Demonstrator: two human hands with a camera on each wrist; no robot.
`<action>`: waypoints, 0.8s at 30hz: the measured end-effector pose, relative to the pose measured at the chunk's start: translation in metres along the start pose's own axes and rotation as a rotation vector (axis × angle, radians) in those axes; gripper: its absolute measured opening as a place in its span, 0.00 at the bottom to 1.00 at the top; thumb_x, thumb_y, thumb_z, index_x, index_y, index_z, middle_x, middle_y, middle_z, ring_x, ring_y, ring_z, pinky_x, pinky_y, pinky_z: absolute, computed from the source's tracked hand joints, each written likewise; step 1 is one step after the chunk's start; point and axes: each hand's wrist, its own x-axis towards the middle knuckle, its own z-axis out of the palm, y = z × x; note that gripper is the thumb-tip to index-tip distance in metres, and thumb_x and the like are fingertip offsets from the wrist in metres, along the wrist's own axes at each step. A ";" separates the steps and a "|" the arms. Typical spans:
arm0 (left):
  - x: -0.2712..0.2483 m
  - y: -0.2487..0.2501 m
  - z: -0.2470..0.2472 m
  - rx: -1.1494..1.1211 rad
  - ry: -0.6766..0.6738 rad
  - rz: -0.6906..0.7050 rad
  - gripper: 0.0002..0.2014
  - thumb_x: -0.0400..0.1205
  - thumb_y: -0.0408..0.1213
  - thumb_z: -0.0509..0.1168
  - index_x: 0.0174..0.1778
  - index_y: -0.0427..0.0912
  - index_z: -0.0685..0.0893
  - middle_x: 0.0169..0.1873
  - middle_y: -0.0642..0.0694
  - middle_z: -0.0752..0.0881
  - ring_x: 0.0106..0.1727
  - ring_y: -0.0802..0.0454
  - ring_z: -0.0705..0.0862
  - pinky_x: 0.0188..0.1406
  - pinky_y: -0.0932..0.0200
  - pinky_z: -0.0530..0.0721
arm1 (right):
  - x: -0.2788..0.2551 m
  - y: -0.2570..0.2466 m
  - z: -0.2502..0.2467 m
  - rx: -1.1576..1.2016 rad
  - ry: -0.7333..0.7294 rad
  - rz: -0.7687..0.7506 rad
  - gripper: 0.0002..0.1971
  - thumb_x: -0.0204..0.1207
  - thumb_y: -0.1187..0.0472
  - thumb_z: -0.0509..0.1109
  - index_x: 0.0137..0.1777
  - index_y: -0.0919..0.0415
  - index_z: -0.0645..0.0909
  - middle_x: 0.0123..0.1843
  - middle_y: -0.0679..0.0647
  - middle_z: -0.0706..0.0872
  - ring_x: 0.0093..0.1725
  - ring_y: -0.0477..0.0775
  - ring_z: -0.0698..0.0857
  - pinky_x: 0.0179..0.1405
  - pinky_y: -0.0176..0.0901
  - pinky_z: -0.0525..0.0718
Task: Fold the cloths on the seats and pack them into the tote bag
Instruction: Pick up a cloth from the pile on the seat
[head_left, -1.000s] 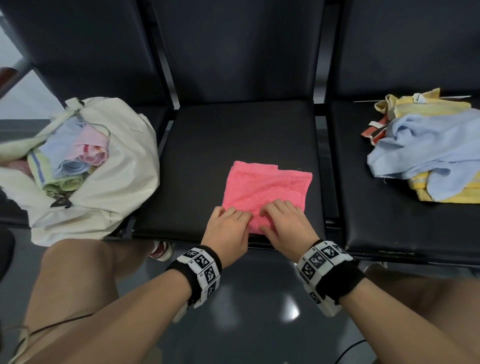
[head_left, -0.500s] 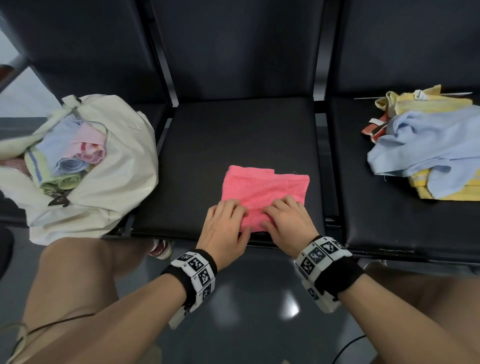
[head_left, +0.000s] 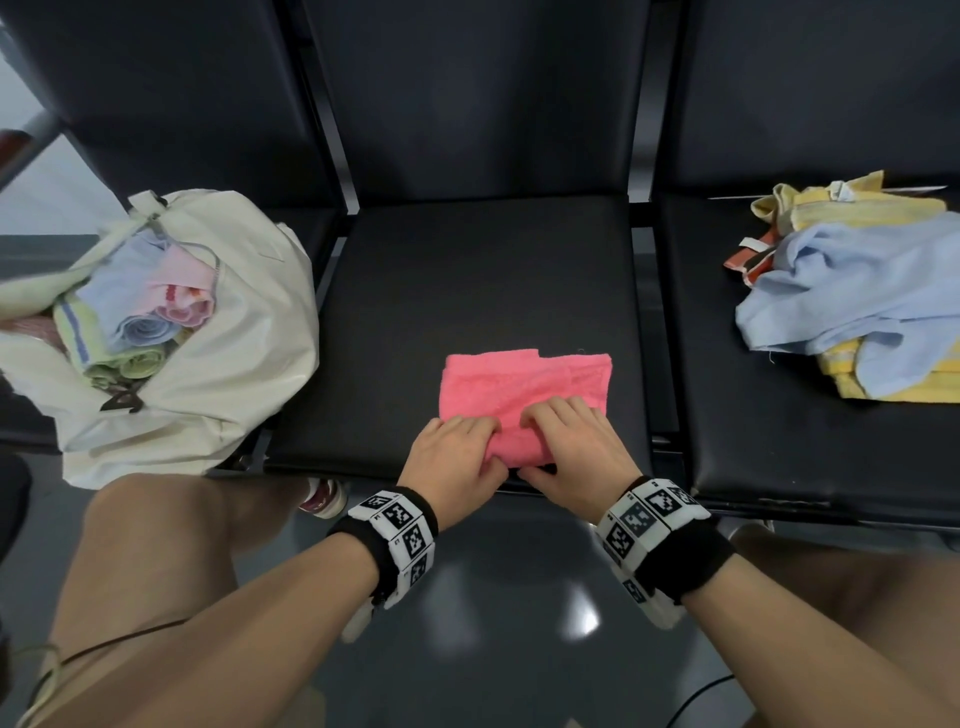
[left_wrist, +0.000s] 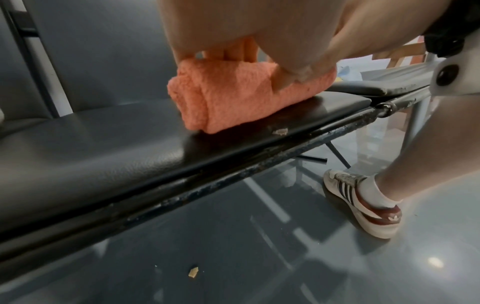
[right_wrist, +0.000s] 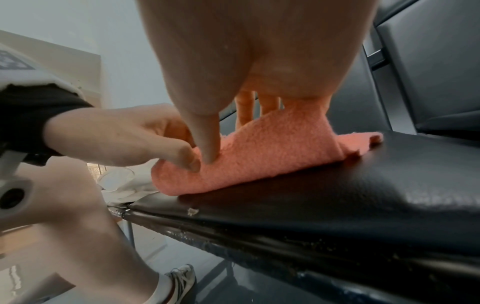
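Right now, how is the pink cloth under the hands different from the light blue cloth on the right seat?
The pink cloth lies on the middle seat, its near edge rolled up under the left hand and right hand; the light blue cloth is untouched. The pink cloth lies alone, partly flat; the light blue cloth is crumpled on top of a yellow cloth. Both are not yet in the tote bag.

Pink cloth (head_left: 524, 387), black seats (head_left: 483, 280), cream tote bag (head_left: 234, 374), pale-blue-and-yellow cloth pile (head_left: 857, 291).
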 end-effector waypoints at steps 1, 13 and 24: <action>0.000 0.001 -0.001 -0.013 -0.038 -0.027 0.14 0.79 0.45 0.62 0.58 0.44 0.83 0.46 0.49 0.89 0.50 0.46 0.85 0.56 0.52 0.72 | 0.000 0.000 -0.001 -0.004 -0.043 0.004 0.22 0.68 0.51 0.76 0.60 0.53 0.78 0.55 0.47 0.81 0.54 0.53 0.76 0.55 0.51 0.75; -0.009 -0.008 0.005 -0.022 0.221 0.062 0.16 0.70 0.47 0.66 0.51 0.45 0.81 0.50 0.51 0.80 0.53 0.50 0.76 0.52 0.53 0.73 | 0.003 0.002 0.002 -0.126 -0.022 0.095 0.17 0.75 0.46 0.71 0.58 0.56 0.85 0.58 0.52 0.77 0.59 0.57 0.74 0.59 0.54 0.76; 0.001 -0.008 0.004 0.026 0.106 0.031 0.19 0.67 0.49 0.59 0.49 0.45 0.84 0.40 0.52 0.87 0.45 0.48 0.84 0.50 0.56 0.69 | 0.004 0.002 -0.002 -0.045 0.008 0.100 0.18 0.75 0.47 0.70 0.61 0.52 0.76 0.57 0.47 0.85 0.59 0.54 0.77 0.61 0.50 0.71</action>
